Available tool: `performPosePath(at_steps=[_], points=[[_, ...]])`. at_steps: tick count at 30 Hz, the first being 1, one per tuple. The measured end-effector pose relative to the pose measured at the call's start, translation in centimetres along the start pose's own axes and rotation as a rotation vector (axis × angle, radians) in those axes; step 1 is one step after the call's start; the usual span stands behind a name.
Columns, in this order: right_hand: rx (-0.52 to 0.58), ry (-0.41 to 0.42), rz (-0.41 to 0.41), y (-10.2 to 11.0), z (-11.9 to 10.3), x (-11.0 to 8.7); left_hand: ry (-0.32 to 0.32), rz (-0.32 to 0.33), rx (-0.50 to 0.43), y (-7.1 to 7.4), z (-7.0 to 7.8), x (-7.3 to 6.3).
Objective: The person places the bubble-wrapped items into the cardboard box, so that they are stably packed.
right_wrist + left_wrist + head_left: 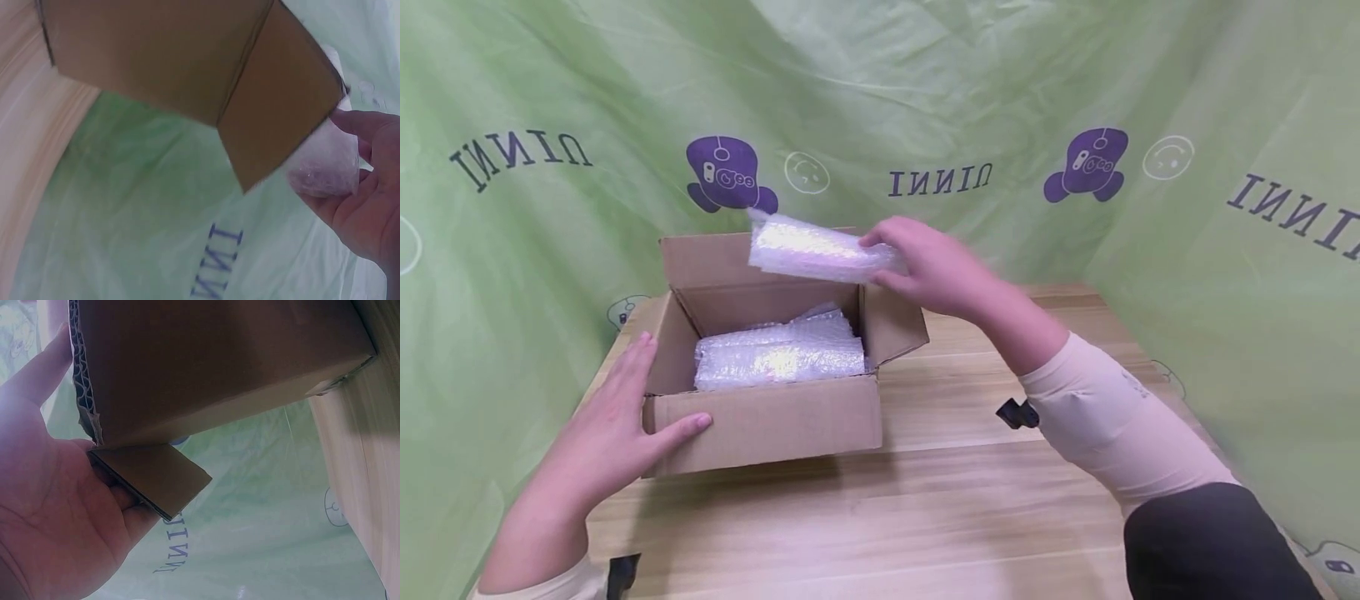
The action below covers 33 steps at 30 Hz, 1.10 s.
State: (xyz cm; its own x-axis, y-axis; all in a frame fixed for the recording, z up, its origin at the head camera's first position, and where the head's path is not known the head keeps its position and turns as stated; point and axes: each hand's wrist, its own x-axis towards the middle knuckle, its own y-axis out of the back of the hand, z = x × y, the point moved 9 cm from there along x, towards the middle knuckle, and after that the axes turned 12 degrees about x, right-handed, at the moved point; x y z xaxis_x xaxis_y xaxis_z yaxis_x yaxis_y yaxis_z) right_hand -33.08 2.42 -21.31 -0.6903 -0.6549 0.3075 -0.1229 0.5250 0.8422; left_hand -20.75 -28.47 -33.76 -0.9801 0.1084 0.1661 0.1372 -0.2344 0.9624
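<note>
My right hand [936, 262] grips one end of a bubble-wrapped bundle [812, 248], holding it above the rear right of an open cardboard box [767, 425]. In the right wrist view, thumb and fingers lie on either side of the bundle [325, 162], which a box flap [284, 94] partly covers. More bubble-wrapped bundles [782, 354] lie inside the box; what the wrap contains is hidden. My left hand [610, 425] rests at the box's near left corner, fingers extended along the left flap and thumb across the front flap. The left wrist view shows its palm [69, 519] beside the small flap [156, 478].
The box stands on a wooden table [917, 517], its flaps spread outward. A green printed curtain [880, 100] surrounds the table at the back and sides. Small black objects [1018, 412] show beside the right sleeve and the left sleeve.
</note>
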Motion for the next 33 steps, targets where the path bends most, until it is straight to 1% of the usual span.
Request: performPosePath(at_steps=[8,14,18,25,30,33], points=[[-0.062,0.053,-0.136,-3.6,-2.5,2.4,0.008,-0.009,0.002,-0.1,0.0,-0.1],[-0.121,0.088,-0.235,-6.7,-3.4,3.6,0.007,0.001,0.002,0.0,-0.1,-0.2],[-0.157,0.084,-0.279,-8.4,-3.3,3.7,-0.002,0.010,0.004,0.1,0.1,-0.2],[-0.202,0.079,-0.344,-10.5,-2.4,3.7,-0.002,0.010,0.005,0.1,0.1,-0.2],[-0.202,0.083,-0.381,-11.2,-2.0,3.6,0.001,0.008,0.004,0.1,0.0,-0.1],[-0.212,0.087,-0.401,-11.5,-2.2,3.3,-0.001,0.008,0.004,0.0,-0.1,-0.1]])
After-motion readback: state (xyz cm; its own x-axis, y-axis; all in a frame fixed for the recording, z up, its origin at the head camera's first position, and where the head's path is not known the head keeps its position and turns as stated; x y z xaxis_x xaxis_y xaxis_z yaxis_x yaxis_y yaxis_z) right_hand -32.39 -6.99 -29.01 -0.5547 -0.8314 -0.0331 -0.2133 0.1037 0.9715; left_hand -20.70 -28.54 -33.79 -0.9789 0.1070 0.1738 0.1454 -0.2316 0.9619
